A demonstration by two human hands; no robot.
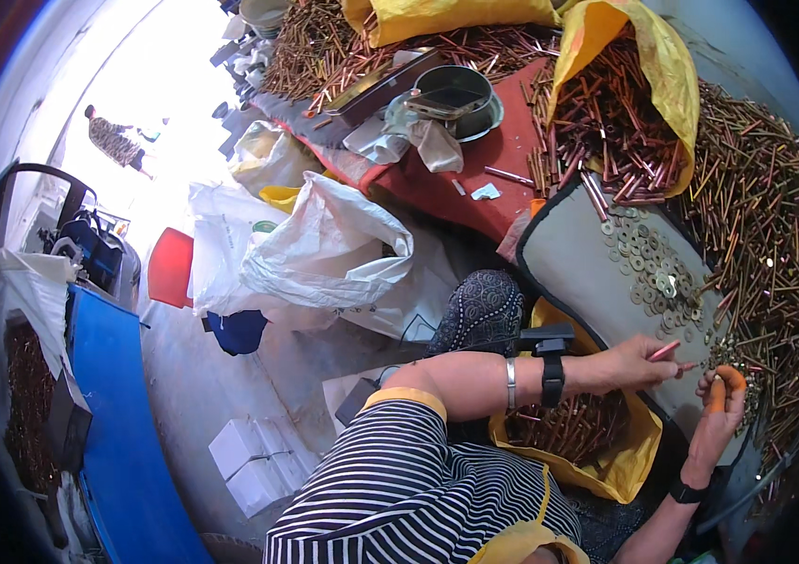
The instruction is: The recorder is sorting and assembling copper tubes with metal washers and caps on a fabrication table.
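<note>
My left hand is closed round a reddish metal bolt, whose end sticks out past the fingers. Close by on the right, my right hand has thumb and fingertips pinched together, with orange covers on some fingers. Whatever lies in that pinch is too small to make out. Both hands are over the edge of a grey padded mat. Flat round washers are spread on it, and small nuts lie beside the fingertips. Below my left wrist, a yellow sack gapes with reddish bolts inside.
A large heap of bolts rises along the right. Another yellow sack spills bolts at the back. A metal bowl stands on red cloth. White sacks, white boxes and a blue panel are to the left. Far off, a person bends over.
</note>
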